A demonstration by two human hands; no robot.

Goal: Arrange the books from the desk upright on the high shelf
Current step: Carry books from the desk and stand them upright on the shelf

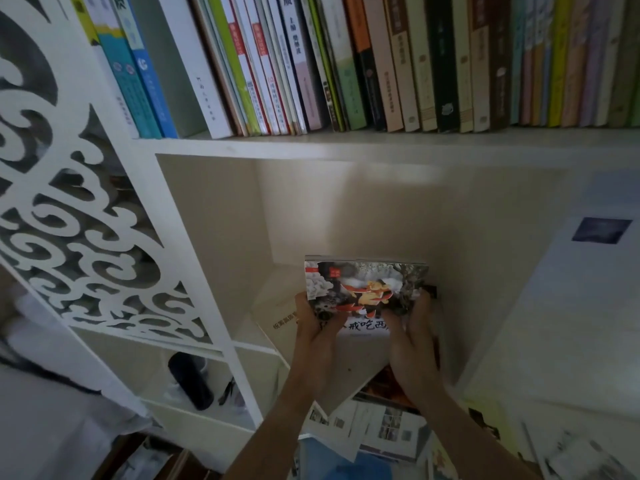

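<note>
white laminate bookcase (pixel 311 147) with a lacy cutout side panel (pixel 69 202), glossy spines packed upright up top (pixel 346 64), and below it left hand (pixel 313 327) and right hand (pixel 414 341) both grip a slim stack of picture books (pixel 363 289) by its lower corners inside the open cubby.

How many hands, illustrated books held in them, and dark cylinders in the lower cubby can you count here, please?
Hands: 2, the left hand and the right hand
Illustrated book, gripped by both hands: 1
Dark cylinder: 1
Total: 4
</note>
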